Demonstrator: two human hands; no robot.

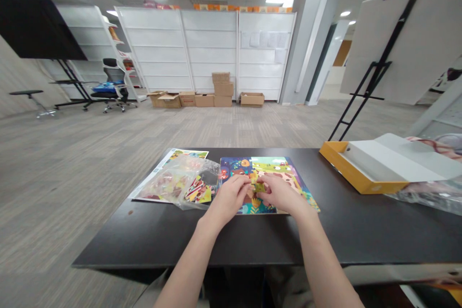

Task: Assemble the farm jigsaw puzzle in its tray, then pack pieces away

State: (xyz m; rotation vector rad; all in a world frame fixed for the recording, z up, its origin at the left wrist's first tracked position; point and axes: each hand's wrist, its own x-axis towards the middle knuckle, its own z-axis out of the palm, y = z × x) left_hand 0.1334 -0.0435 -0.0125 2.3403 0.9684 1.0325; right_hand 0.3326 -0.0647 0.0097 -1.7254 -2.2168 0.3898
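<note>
A colourful jigsaw puzzle with animal pictures lies flat on the black table, directly beneath both hands. Between my fingertips is a small yellow-green puzzle piece, just above the puzzle's middle. My right hand pinches it from the right. From the left, my left hand has its fingers closed at the piece's other side; its fingertips are partly hidden. Left of the puzzle, a clear plastic bag with loose puzzle pieces at its mouth lies over a printed picture sheet.
On the table's right stands an open yellow box with a white inside, beside crumpled clear plastic. The black table has its near edge by my forearms. Cardboard boxes and white shelving are far across the floor.
</note>
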